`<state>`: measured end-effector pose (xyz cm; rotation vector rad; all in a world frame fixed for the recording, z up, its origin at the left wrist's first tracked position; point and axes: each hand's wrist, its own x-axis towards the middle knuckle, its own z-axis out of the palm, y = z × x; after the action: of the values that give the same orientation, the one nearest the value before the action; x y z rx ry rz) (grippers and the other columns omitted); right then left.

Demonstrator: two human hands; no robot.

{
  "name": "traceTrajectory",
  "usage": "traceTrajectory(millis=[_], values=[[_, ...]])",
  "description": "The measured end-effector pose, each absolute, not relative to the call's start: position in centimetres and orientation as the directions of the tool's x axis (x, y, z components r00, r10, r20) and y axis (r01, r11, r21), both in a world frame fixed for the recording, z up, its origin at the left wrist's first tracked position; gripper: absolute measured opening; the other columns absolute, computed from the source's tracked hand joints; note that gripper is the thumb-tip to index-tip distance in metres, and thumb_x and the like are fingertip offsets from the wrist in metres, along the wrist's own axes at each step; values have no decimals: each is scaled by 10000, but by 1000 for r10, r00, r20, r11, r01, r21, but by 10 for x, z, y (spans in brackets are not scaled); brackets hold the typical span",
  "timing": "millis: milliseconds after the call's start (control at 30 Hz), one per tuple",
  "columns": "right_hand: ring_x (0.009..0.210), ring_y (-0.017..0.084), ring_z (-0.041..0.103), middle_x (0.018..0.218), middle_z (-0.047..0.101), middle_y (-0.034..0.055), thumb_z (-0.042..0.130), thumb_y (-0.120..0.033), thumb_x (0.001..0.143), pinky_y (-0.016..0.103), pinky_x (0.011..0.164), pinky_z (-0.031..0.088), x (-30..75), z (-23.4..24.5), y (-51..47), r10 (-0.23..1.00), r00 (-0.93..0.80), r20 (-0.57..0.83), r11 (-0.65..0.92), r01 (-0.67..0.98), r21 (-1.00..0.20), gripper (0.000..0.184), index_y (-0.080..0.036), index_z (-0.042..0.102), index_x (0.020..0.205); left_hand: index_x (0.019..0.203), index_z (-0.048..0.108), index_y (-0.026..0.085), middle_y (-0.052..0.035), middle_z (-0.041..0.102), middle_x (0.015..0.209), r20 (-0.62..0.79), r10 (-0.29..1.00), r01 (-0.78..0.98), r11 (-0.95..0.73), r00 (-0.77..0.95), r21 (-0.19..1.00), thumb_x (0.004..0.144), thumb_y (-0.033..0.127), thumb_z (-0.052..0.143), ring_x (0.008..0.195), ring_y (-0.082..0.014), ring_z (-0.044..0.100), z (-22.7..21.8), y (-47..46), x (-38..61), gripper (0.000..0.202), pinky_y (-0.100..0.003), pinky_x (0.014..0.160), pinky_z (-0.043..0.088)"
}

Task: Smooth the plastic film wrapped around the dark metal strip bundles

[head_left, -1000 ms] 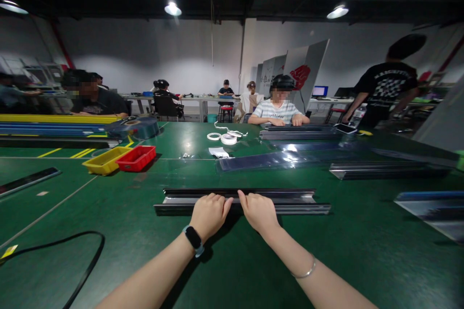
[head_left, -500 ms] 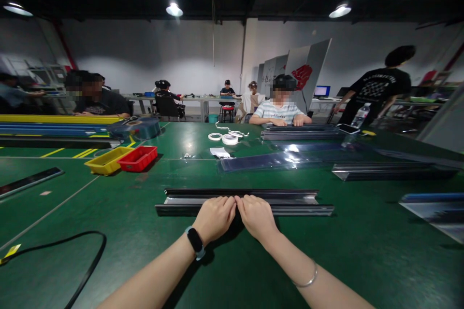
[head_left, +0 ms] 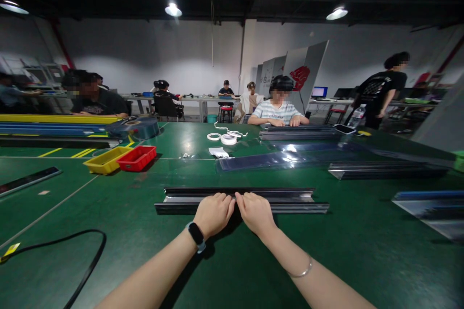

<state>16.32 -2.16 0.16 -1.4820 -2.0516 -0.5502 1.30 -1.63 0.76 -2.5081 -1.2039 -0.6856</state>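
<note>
A long black channel-shaped profile (head_left: 299, 208) lies crosswise on the green table (head_left: 224, 270) in front of me, with a pale inner floor. My left hand (head_left: 214, 213) is closed over the middle of its near wall, fingers curled inward. Beside it, my right hand (head_left: 255, 213) grips the same stretch, also closed. The thumbs and forefingers of both hands nearly meet. My fingertips are hidden behind the knuckles, so anything small between them cannot be seen.
Yellow (head_left: 107, 161) and red (head_left: 137, 158) bins stand left of centre. Beyond the profile are white tape rolls (head_left: 228, 140) and clear plastic strips (head_left: 261, 160). More profiles (head_left: 384, 171) lie right. A black cable (head_left: 96, 251) loops at front left. A co-worker (head_left: 279, 108) sits opposite.
Both hands stay at the middle of the profile with almost no movement. The view has shifted slightly. In the background at right, a walking person has moved and turned.
</note>
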Motion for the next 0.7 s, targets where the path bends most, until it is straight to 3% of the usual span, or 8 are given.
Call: traceTrajectory(millis=[233, 700], values=[[554, 99, 507, 551, 566, 31, 294, -289, 886, 230, 541, 263, 171, 3, -23, 729, -142, 670, 212, 977, -23, 439, -161, 545, 550, 681, 536, 166, -44, 569, 632, 561, 714, 873, -487, 419, -33, 883, 299, 282, 614, -146, 526, 9, -13, 1, 351, -254, 562, 364], [499, 109, 512, 535, 581, 39, 292, -312, 882, 252, 501, 231, 172, 1, -18, 759, -202, 619, 245, 969, 16, 452, -150, 572, 567, 711, 504, 184, -24, 552, 668, 504, 675, 805, -589, 538, -71, 888, 325, 274, 641, -151, 502, 7, -15, 6, 323, -267, 571, 338]])
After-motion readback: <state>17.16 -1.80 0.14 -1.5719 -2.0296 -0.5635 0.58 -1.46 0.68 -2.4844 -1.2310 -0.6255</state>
